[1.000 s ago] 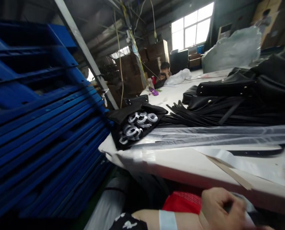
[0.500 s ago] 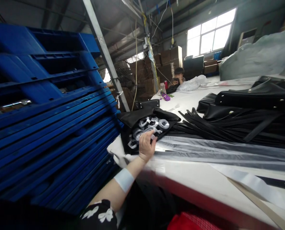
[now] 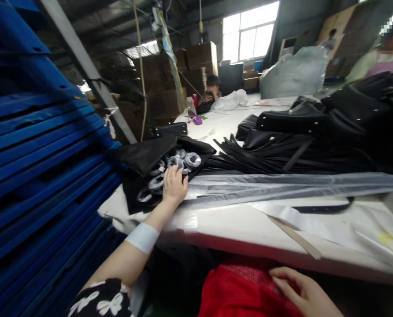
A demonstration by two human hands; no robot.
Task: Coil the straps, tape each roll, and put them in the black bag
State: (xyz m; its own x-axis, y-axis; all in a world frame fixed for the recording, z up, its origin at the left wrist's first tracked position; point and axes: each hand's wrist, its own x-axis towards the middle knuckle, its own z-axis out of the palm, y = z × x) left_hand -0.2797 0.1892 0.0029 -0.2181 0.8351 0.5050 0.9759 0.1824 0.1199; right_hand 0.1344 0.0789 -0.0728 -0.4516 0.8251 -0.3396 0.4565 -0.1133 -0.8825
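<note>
My left hand [image 3: 175, 187] reaches over the near part of a black bag or cloth [image 3: 140, 154] at the table's left end. Its fingers are stretched and slightly apart, resting at a heap of clear plastic-wrapped coils [image 3: 192, 160] with white bands. The fingertips touch or hover just over the nearest coils; which of these I cannot tell. Low in the view, my right hand [image 3: 304, 288] has its fingers loosely bent and apart, with nothing visible in them. It is beside the red cloth [image 3: 242, 290] over my lap, below the table edge.
A white table [image 3: 223, 220] bears long plastic-wrapped strips [image 3: 265, 182], black straps [image 3: 259, 154] and black leather-like bags [image 3: 292, 121]. Blue pallets [image 3: 44, 185] rise at left beside a slanted metal post [image 3: 87, 70]. One person [image 3: 213, 90] sits across the table; another [image 3: 380, 61] stands at right.
The view has swung right, so things appear further left. My left hand has lowered onto the coils, its fingers stretched more. My right hand has come into view at the bottom.
</note>
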